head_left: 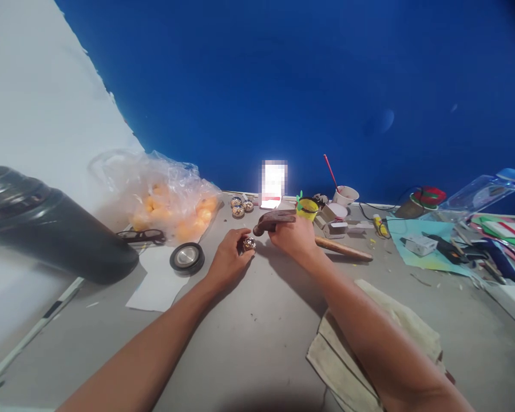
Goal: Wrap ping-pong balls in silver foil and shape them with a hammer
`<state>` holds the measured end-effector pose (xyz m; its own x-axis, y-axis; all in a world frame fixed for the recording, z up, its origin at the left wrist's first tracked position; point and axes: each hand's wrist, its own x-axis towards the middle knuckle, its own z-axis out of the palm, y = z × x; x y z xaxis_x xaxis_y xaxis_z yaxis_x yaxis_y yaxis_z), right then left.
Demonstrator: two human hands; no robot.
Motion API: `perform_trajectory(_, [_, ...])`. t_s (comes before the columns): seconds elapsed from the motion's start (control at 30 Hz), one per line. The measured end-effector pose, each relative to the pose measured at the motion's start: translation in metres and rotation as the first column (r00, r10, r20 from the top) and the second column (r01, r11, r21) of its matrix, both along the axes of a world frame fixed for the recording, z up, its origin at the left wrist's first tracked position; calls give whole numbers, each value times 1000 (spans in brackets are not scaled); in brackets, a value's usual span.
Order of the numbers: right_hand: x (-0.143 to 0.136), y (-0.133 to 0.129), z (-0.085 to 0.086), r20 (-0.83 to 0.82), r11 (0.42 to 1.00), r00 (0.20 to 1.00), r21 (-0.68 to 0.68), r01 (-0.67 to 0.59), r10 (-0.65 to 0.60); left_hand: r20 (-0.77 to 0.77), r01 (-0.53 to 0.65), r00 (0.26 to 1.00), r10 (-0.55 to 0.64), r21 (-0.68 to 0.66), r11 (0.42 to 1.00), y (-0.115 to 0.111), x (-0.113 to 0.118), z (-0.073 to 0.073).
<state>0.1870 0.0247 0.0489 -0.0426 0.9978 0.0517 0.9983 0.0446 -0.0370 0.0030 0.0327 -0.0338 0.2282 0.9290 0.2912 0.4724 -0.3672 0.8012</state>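
My left hand (229, 254) pinches a small shiny metallic ball (249, 244) against the table between thumb and fingers. My right hand (295, 237) is closed around a hammer (277, 220) close to its head; the wooden handle sticks out to the right behind the wrist. The dark hammer head is just above and right of the ball, with a small gap between them. Several similar shiny balls (238, 207) sit grouped farther back near the wall. A round black lid (186, 258) with a silver centre lies left of my left hand, partly on white paper (154, 289).
A dark flask (64, 229) leans in at the left, near eyeglasses (142, 236) and a plastic bag of orange items (171, 200). A bright, blurred-out screen (274, 180) stands at the back. A yellow cup (308, 209), boxes, a cloth (339, 357) and a clear bottle (480, 191) lie rightward.
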Motion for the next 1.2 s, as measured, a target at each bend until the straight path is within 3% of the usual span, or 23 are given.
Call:
perform_trajectory(0.1, [-3,-2,-2,-29,996,999,89,21,-18,52,19,998,-18,-23,1000,0,1,-2])
perform_trajectory(0.23, [-8,-3,-4,3,998,999,21,-51,51,61,0,998,4,-64,998,-1,2,-3])
perform_trajectory(0.43, [-8,-3,-7,16,997,999,62,-52,51,25,-18,1000,18,6,1000,2,2,-7])
perform_trajectory(0.57, [-9,-3,-8,39,997,997,15,-73,73,-32,-27,999,28,52,998,2,2,-9])
perform_trajectory(0.7, [-11,-5,-6,-18,994,998,87,-64,66,-91,1,996,5,61,998,1,1,-9])
perform_trajectory(1.0, [-11,-6,0,-61,994,994,54,-92,95,-144,-9,989,23,94,996,-1,1,-9])
perform_trajectory(1.2, [-10,-6,0,-104,996,991,50,-78,83,-51,6,999,-4,29,1000,-2,-3,-9])
